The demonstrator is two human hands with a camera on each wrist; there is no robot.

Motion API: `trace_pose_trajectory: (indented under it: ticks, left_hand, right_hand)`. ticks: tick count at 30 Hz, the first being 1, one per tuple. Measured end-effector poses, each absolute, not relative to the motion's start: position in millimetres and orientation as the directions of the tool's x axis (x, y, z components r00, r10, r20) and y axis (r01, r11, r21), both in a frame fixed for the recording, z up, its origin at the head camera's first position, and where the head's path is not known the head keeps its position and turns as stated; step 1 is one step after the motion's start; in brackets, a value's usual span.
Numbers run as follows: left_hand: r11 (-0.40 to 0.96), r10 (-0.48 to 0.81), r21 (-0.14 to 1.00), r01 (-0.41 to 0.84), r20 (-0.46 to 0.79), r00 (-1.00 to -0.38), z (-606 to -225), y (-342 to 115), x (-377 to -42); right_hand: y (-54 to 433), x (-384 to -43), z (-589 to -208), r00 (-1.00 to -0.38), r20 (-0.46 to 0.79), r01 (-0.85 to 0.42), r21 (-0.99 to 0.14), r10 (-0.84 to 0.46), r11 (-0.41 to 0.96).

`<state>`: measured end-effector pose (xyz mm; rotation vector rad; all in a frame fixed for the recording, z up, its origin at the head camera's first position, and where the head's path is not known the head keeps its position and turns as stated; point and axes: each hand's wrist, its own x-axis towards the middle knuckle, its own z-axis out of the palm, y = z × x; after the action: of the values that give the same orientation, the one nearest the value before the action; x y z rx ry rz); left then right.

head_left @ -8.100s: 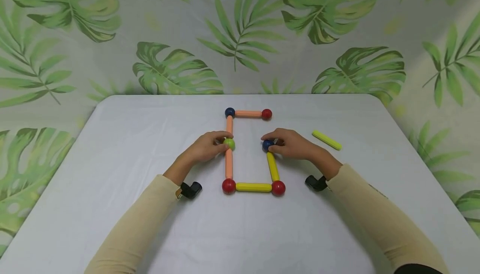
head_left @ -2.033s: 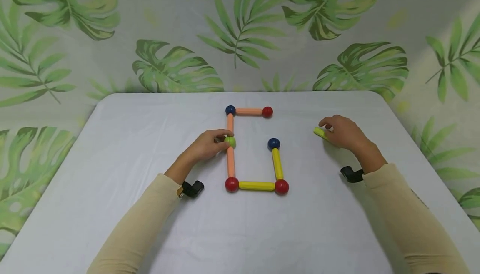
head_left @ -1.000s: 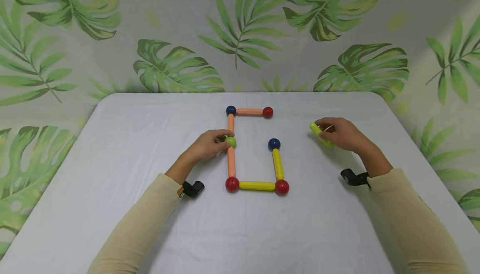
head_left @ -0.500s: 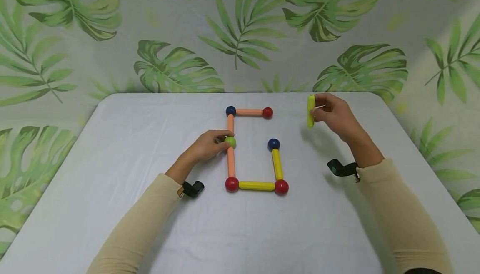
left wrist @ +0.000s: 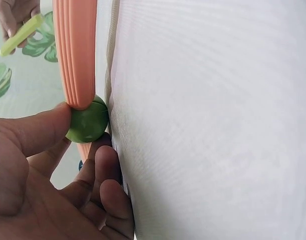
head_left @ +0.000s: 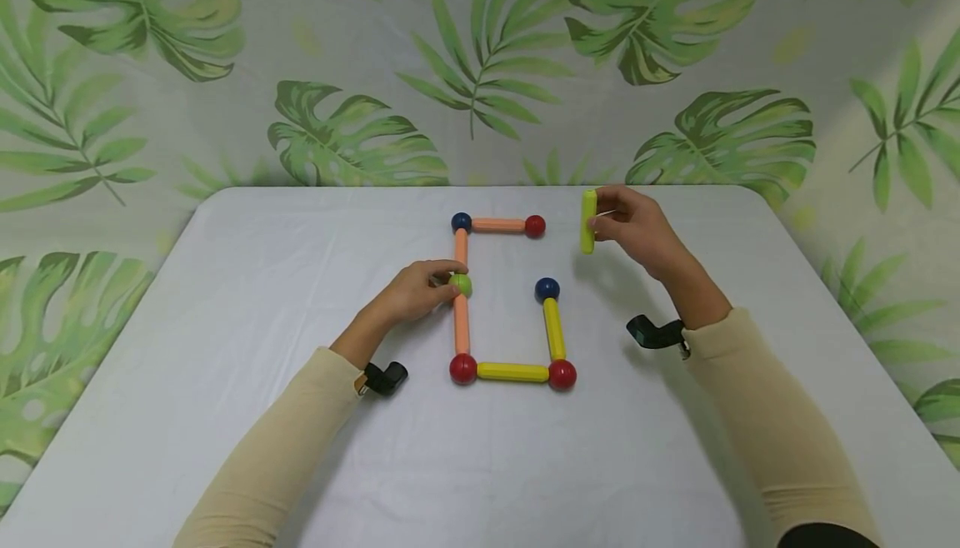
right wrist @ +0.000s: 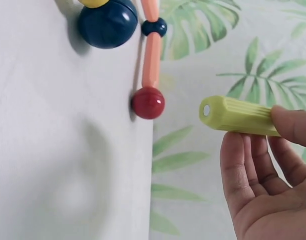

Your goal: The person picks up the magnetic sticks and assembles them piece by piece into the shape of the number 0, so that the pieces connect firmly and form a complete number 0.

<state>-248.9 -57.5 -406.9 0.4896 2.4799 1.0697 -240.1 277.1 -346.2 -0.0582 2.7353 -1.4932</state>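
Observation:
My left hand (head_left: 414, 290) pinches a green ball (left wrist: 88, 122) between thumb and fingers; the ball joins two orange magnetic rods (head_left: 461, 325) on the left side of a flat ball-and-rod figure. Raised above the table, my right hand (head_left: 637, 227) grips a yellow-green magnetic rod (right wrist: 240, 116) between thumb and fingers, one end sticking out free. The rod stands roughly upright in the head view, to the right of a red ball (head_left: 535, 226) at the end of the top orange rod (head_left: 498, 224). Below it, a dark blue ball (head_left: 547, 289) tops a yellow rod (head_left: 554, 329).
The figure's lower edge is a yellow rod (head_left: 513, 372) between two red balls (head_left: 462, 368). Another blue ball (head_left: 461, 222) marks its upper left corner. A white cloth covers the table (head_left: 187, 298); a leaf-print cloth (head_left: 510, 57) hangs behind its far edge.
My right hand has picked the yellow-green rod off the table, turned it upright and carried it left toward the figure. Earlier it let go of the blue ball. My left hand stays on the green ball.

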Motion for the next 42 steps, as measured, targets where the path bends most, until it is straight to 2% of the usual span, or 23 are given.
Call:
trace_pose_trajectory:
  ticks: [11, 42]
  left_hand:
    - [0.647, 0.455, 0.749, 0.144, -0.228, -0.861, -408, -57, -249]
    - [0.653, 0.451, 0.743, 0.149, -0.223, -0.864, -408, -57, -248]
  right_hand:
    - [260, -252, -367, -0.997, -0.044, 0.003, -0.847, -0.063, 0.532]
    - [228, -266, -396, -0.969, -0.239, 0.237, -0.825, 0.064, 0.512]
